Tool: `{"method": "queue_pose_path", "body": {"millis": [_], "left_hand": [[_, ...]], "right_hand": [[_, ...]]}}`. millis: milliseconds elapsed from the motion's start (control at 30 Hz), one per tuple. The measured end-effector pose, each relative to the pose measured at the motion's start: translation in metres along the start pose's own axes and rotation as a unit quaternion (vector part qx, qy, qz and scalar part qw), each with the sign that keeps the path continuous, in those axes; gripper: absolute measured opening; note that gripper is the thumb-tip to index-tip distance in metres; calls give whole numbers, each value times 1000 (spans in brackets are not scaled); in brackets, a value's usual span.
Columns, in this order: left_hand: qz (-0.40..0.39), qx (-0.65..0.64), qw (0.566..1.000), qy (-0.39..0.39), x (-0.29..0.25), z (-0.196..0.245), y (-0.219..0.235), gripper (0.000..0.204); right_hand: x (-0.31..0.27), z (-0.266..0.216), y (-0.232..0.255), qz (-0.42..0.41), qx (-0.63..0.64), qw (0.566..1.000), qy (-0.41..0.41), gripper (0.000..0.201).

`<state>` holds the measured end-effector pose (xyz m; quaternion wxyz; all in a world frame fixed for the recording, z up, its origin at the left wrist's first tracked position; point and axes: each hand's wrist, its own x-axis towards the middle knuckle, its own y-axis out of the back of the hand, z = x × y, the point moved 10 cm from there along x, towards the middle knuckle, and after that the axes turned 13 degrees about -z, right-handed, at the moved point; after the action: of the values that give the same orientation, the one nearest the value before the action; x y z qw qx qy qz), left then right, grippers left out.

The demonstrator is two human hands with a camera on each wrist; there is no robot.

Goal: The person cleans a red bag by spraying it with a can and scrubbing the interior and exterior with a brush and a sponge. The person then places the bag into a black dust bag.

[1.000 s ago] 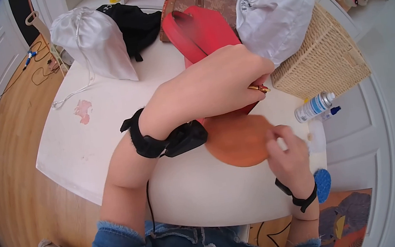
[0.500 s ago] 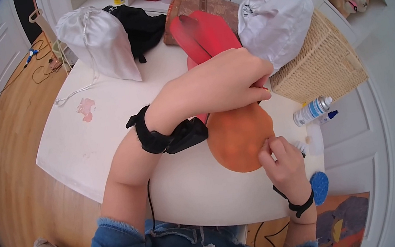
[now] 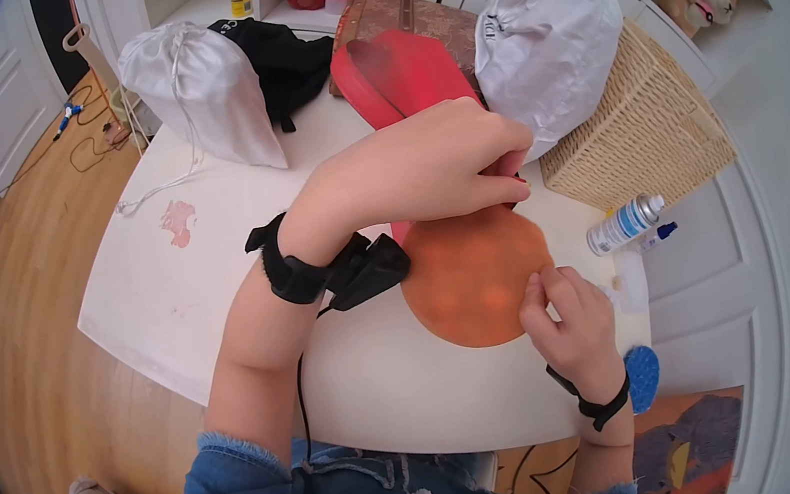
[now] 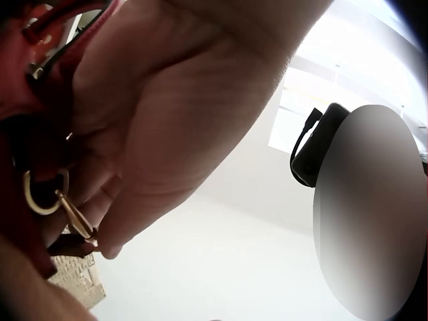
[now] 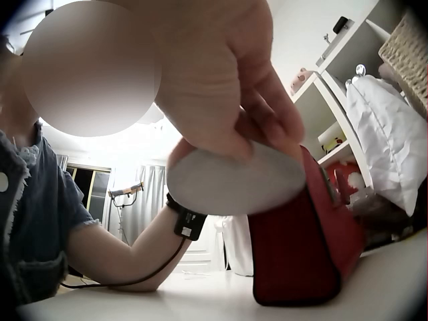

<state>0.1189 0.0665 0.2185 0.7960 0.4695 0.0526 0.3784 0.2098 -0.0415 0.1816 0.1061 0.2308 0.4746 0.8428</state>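
A red leather handbag [image 3: 416,72] stands on the table, partly hidden behind my left forearm. My left hand [image 3: 425,170] reaches across it, and in the left wrist view thumb and fingers pinch a gold clasp [image 4: 79,219] beside a gold ring [image 4: 30,194] on the bag. In front of the bag is a round orange flat piece [image 3: 476,281], its other face pale grey in the right wrist view. The right hand [image 3: 573,328] pinches this piece at its near right rim, between thumb and fingers. Where it meets the bag is hidden under the left hand.
White drawstring bags [image 3: 202,97] [image 3: 549,48] stand at the back left and back right, with a black cloth bag [image 3: 289,65] and a brown patterned case [image 3: 403,13] between them. At the right are a wicker basket [image 3: 634,117], a spray can [image 3: 626,225] and a blue pad [image 3: 644,379].
One second ago my right hand held a small white thing; by half a second ago it pinched the orange piece's rim. My left hand stays at the bag, shifted slightly left.
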Motion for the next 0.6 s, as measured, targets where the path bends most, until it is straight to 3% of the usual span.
{"method": "queue_pose_path", "body": {"millis": [100,433,533,600], "left_hand": [[-14,2,1000,5,-1,-2,-2,26],[-29,15,999,-18,0,3,-4,24],[-33,17,999,-10,-1,2,-4,24],[-33,15,999,-10,-1,2,-3,24]], "right_hand": [[2,-4,5,42,-20,999,18,17],[-1,-12,-2,72,-56,995,46,13],[1,-10,-7,38,-43,998,31,16],[3,-2,-25,-77,33,996,-7,20]]}}
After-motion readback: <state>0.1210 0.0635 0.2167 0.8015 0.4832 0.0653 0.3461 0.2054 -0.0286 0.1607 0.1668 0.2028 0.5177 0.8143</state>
